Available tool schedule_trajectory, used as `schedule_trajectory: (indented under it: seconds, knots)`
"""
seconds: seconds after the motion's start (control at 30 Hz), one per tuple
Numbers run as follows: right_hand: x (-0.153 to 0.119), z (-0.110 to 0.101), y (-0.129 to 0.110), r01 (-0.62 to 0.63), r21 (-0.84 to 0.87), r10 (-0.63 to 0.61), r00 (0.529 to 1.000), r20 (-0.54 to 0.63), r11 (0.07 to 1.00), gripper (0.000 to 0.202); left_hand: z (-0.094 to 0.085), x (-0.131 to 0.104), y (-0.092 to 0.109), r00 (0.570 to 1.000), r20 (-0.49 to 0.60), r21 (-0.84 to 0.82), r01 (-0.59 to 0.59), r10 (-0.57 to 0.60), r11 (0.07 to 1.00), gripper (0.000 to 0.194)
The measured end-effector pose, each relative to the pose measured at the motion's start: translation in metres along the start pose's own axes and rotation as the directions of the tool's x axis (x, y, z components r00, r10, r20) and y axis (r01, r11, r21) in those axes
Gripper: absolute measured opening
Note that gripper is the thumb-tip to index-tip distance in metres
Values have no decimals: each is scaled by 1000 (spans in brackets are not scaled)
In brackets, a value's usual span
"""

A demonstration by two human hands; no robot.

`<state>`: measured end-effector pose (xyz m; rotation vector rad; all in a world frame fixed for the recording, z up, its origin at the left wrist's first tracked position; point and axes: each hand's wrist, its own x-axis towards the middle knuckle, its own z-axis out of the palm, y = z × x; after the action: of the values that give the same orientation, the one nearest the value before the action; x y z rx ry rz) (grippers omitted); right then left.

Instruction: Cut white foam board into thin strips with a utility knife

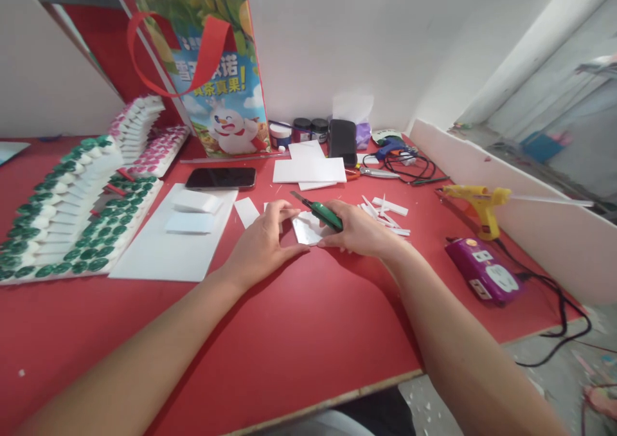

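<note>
A small white board piece (307, 229) is between my hands at the middle of the red table. My left hand (263, 240) is at its left side, with the thumb at the near corner and the fingers curled around the far one. In my right hand (359, 227) is a green utility knife (326, 215), its blade out and pointing away to the left above the piece. The right thumb and lower fingers touch the piece's right side. Thin white offcuts (383, 212) lie beyond the right hand, and a white strip (247, 212) lies beyond the left.
On the left, a large white board (178, 256) bears smaller pieces, beside a phone (220, 178) and a green-dotted model (91, 240). A gift bag (231, 118) stands behind. Scissors (378, 173) lie at the back. To the right are a yellow glue gun (482, 204) and purple box (483, 272).
</note>
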<state>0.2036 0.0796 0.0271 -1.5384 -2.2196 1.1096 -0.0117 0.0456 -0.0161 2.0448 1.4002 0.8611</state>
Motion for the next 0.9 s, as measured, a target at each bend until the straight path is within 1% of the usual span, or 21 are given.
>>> schedule_trajectory:
  seconds: [0.1,0.2,0.33,0.47,0.6,0.8,0.9]
  knots:
    - [0,0,-2,-35,41,34,999,14,999,31,0,1,0,1000,-6,32,-6,6,999,64]
    - [0,-1,-3,-59,30,58,998,5,998,32,1,2,0,999,7,102,-39,38,994,58]
    - [-2,-2,-5,-88,53,87,996,16,995,37,2,4,-2,995,12,126,-95,94,988,51]
    - [-2,-2,-4,-70,71,68,997,35,995,46,0,6,-5,989,35,143,-149,145,979,43]
    - [1,-1,1,-51,73,49,998,27,996,43,-4,8,-6,977,68,143,-212,204,967,38]
    - [2,-4,1,-56,78,53,998,35,995,33,-2,9,-4,980,52,189,-200,193,962,38]
    - [1,-5,-3,-48,102,44,998,42,994,39,-2,9,-4,978,71,178,-206,196,962,36]
